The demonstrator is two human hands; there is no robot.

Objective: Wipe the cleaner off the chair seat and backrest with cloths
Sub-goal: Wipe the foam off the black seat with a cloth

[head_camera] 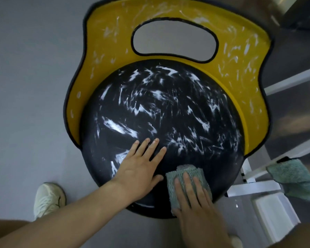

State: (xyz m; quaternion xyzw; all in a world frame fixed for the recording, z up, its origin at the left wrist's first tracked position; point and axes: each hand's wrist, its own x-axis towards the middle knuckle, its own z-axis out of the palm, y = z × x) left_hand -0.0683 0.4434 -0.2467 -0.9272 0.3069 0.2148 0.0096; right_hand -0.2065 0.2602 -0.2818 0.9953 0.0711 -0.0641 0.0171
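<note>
- Black, round, glossy chair seat [177,122] fills the middle of the view, streaked nearly all over with white cleaner [118,128]; only a patch near the front rim looks bare.
- Behind it curves the yellow plastic backrest with black trim and an oval cut-out [111,42], also flecked with white and not yet wiped.
- The left hand [140,172] lies flat on the seat with fingers straight and spread, holding nothing; it appears to steady the chair.
- The right hand [195,203] presses a folded grey-green woven cloth [186,171] onto the seat's front edge, fingers laid flat on top rather than curled round it.
- The bulk of the cleaner lies beyond the cloth, toward the backrest, and to its left past the bracing hand.
- Likely risks: the left palm rests on wet streaks, so it could slip or carry cleaner back onto wiped areas; the cloth sits right at the rim and, pinned only by flat fingers, could slide off the edge.
- A second grey-green cloth [293,178] hangs on a white frame [254,187] to the right, well apart from both hands.
</note>
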